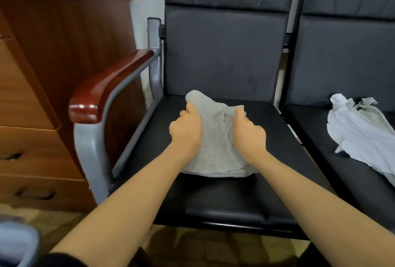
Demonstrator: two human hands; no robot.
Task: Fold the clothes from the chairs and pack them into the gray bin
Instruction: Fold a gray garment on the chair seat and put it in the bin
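Two black padded chairs stand side by side against a pale wall, with a reddish wooden cabinet [42,74] to their left, its drawers facing the near side. Between the cabinet and the left chair [224,52] runs a gray metal frame topped by a glossy wooden armrest [106,89].

On the left chair's seat lies a gray garment [215,138], partly folded, its near edge flat on the cushion and its far edge bunched up. Both of the person's bare forearms reach in from the near side. The left hand [188,127] has its fingers curled into the garment's far left corner, gripping the cloth. The right hand [248,129] pinches a gathered fold at the far right corner, its fingers bent round the fabric. The two hands sit close together on the garment, a strip of gray cloth showing between them.

On the right chair [346,57], well apart from the hands, a loose heap of white and gray clothes [359,132] lies crumpled on the seat, spilling toward the right edge of the view.

At the near left corner, low by the floor, a gray bin [19,245] shows only its rounded rim, blurred, with something pale inside.
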